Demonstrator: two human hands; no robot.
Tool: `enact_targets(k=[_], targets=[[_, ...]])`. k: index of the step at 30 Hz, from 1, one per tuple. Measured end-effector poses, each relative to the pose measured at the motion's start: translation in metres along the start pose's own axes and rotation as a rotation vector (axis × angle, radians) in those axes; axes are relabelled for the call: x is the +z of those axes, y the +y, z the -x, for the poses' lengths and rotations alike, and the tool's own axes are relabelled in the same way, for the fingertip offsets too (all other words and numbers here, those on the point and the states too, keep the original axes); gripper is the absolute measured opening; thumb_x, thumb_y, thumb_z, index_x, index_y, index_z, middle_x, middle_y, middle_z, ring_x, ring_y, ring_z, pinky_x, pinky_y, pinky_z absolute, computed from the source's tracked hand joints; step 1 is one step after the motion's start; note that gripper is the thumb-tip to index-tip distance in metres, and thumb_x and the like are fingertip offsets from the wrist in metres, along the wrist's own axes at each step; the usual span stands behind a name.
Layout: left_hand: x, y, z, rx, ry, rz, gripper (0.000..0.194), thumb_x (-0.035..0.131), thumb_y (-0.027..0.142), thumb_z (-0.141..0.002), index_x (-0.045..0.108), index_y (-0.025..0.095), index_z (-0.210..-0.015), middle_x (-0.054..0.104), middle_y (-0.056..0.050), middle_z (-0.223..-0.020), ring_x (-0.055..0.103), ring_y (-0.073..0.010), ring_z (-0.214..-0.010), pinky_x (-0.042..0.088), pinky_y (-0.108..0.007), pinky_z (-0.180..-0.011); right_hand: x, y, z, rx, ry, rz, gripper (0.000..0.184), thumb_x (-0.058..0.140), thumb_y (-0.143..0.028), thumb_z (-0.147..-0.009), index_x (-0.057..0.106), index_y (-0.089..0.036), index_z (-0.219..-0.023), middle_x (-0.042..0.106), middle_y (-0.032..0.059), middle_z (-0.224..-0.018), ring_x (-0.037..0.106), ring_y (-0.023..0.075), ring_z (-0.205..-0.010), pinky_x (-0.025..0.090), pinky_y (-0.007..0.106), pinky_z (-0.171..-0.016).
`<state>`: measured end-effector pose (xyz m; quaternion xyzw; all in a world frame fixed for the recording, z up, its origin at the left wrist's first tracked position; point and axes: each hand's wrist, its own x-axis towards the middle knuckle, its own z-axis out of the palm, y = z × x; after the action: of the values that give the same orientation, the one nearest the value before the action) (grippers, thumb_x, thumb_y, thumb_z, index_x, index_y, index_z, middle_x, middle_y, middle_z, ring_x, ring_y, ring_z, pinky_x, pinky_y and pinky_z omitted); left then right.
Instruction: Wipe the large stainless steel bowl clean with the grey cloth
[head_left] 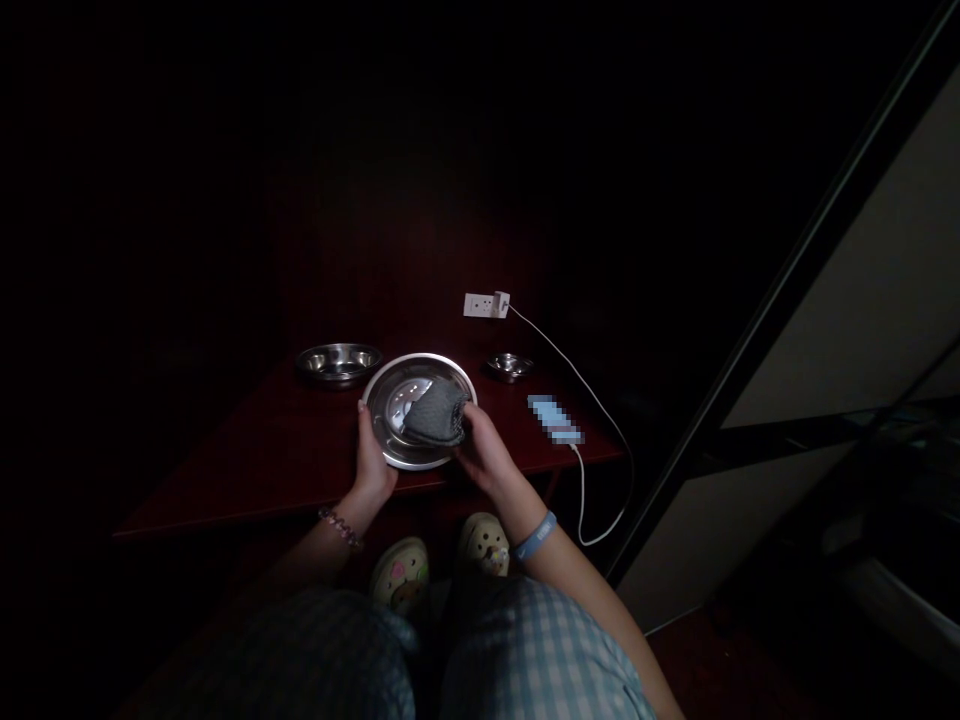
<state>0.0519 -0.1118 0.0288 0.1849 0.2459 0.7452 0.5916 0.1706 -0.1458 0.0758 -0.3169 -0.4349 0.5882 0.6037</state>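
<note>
My left hand grips the left rim of a round, shiny steel plate, which is tilted toward me above the front edge of the dark red table. In my right hand is a grey cloth, pressed against the inside of the plate at its right. The cloth hides part of the plate's bottom and most of my right fingers. At the back left of the table sits a steel bowl. A smaller steel bowl stands behind my right hand.
A phone, its screen blurred out, lies on the table's right. Its white cable loops past the table edge up to a charger in the wall socket. A light panel stands at the right. Below are my clogs.
</note>
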Motion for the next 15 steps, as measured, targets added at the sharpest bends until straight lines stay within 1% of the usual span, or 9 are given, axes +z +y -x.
enact_targets(k=[3,6,8,11,13,15], targets=[[-0.002,-0.001,-0.002,0.004,-0.001,0.000,0.048,0.044,0.055,-0.095,0.070,0.021,-0.119,0.070,-0.007,-0.126,0.058,-0.0229,-0.127,0.047,-0.035,-0.107,-0.007,-0.003,-0.004,-0.117,0.158,-0.117,0.016,0.058,-0.033,-0.074,0.059,-0.020,-0.084,0.070,-0.0008,-0.083,0.065,0.0152,-0.081,0.052,0.025,-0.073],[-0.004,-0.003,-0.004,0.049,0.012,-0.002,0.046,0.046,0.053,-0.096,0.069,0.022,-0.121,0.067,-0.006,-0.131,0.058,-0.0204,-0.127,0.045,-0.032,-0.108,-0.016,-0.002,-0.006,-0.283,0.310,-0.061,0.019,0.056,-0.034,-0.075,0.058,-0.020,-0.089,0.070,0.0005,-0.092,0.064,0.0153,-0.087,0.051,0.027,-0.082],[-0.005,-0.003,-0.005,0.064,0.023,-0.010,0.045,0.046,0.052,-0.096,0.069,0.021,-0.120,0.066,-0.006,-0.133,0.057,-0.0195,-0.128,0.044,-0.030,-0.108,-0.020,-0.001,-0.006,-0.385,0.368,0.052,0.022,0.055,-0.034,-0.077,0.059,-0.020,-0.094,0.070,0.0012,-0.095,0.064,0.0154,-0.089,0.050,0.028,-0.086],[-0.005,-0.003,-0.005,0.057,0.033,-0.020,0.045,0.045,0.051,-0.097,0.069,0.021,-0.120,0.065,-0.006,-0.135,0.056,-0.0197,-0.129,0.044,-0.030,-0.108,-0.022,-0.002,-0.002,-0.522,0.404,0.274,0.025,0.054,-0.030,-0.079,0.060,-0.019,-0.101,0.070,0.0027,-0.100,0.063,0.0164,-0.094,0.049,0.030,-0.091],[-0.006,-0.004,-0.006,0.055,0.031,-0.021,0.045,0.045,0.052,-0.096,0.069,0.021,-0.119,0.065,-0.006,-0.134,0.057,-0.0202,-0.129,0.044,-0.031,-0.108,-0.022,-0.003,0.001,-0.614,0.400,0.434,0.027,0.053,-0.027,-0.081,0.061,-0.019,-0.106,0.070,0.0039,-0.105,0.063,0.0176,-0.099,0.048,0.032,-0.093],[-0.007,-0.005,-0.008,0.047,0.021,-0.023,0.045,0.046,0.052,-0.096,0.069,0.020,-0.118,0.066,-0.007,-0.133,0.057,-0.0208,-0.128,0.044,-0.032,-0.108,-0.023,-0.005,0.003,-0.725,0.356,0.614,0.029,0.051,-0.025,-0.084,0.062,-0.020,-0.111,0.070,0.0050,-0.111,0.063,0.0188,-0.103,0.048,0.034,-0.096]])
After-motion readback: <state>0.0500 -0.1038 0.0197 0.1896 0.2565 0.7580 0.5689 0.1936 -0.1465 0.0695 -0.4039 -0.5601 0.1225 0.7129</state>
